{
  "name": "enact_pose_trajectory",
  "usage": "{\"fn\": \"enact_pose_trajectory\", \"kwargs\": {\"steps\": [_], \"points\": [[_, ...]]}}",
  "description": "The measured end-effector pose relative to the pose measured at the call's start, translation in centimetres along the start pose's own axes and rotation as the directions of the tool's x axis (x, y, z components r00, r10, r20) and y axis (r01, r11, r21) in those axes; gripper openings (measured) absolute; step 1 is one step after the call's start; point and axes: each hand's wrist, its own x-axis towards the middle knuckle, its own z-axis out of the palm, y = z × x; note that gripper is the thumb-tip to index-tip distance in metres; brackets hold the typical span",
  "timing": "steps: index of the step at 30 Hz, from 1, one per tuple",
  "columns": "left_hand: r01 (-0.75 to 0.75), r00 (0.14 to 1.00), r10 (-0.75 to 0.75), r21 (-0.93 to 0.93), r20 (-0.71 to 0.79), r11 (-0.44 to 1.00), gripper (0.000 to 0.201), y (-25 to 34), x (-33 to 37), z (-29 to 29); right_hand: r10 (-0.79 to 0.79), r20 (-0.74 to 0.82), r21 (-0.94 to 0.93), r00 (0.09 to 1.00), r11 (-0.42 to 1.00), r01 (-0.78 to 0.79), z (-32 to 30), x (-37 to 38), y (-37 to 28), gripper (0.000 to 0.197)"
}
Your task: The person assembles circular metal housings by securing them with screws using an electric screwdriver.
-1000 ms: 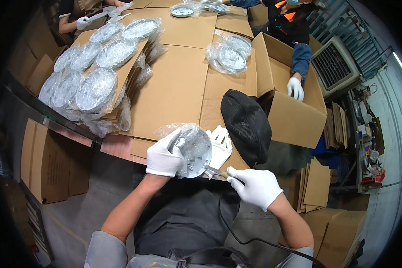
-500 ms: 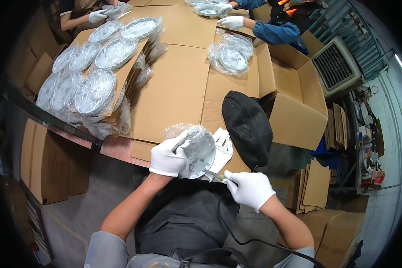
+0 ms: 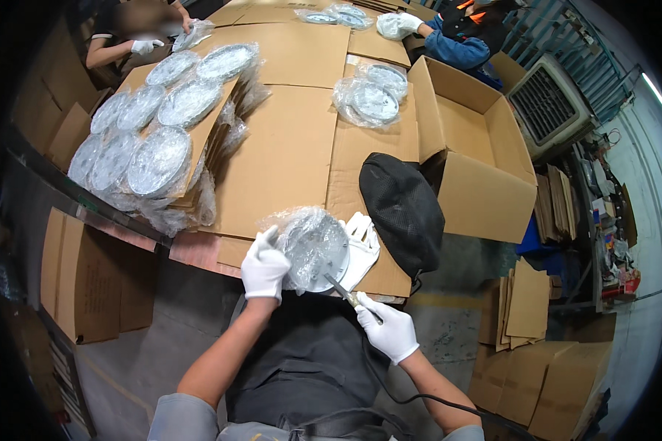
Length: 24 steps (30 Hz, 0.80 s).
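Observation:
At the near table edge lies a round grey metal disc [image 3: 337, 256], partly under clear plastic wrap [image 3: 302, 242]. My left hand [image 3: 265, 270], in a white glove, grips the disc's left edge through the wrap; some fingertips are hidden. Gloved too, my right hand [image 3: 388, 328] is closed around the handle of a slim corded tool [image 3: 340, 287]. Its metal tip meets the disc's lower edge, and a black cord trails below the hand. A spare white glove [image 3: 362, 251] lies against the disc's right side. Just right of that sits a black mesh bag [image 3: 402, 209].
Stacked wrapped discs [image 3: 159, 162] on cardboard fill the table's left. Two wrapped discs [image 3: 375, 101] lie farther back. An open carton [image 3: 485, 176] stands at right, beyond it an air cooler [image 3: 552, 99]. Co-workers' gloved hands [image 3: 399, 26] show at the far side.
My left hand has slid left and lower on the disc, its finger lifting. My right hand has moved slightly left and down with the tool. The far-right co-worker's hands have shifted.

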Motion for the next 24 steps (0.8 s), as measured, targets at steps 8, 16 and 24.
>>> {"fn": "enact_pose_trajectory", "kwargs": {"steps": [8,16,24], "points": [[-0.129,0.98,0.139,0.082,-0.139,0.988,0.058,-0.9,-2.6,0.9,0.069,0.06,0.041,0.996,0.997,-0.071,0.2,-0.4,-0.4,0.027],[0.011,0.994,-0.04,0.261,0.104,0.965,0.043,1.4,0.1,-0.7,0.151,0.044,0.247,0.988,0.956,-0.157,-3.6,0.7,-0.4,0.052],[0.015,0.938,-0.092,0.226,0.333,0.974,0.052,4.1,-0.8,-0.4,0.269,0.42,0.751,0.867,0.433,-0.499,-1.8,9.7,-0.9,0.037]]}}
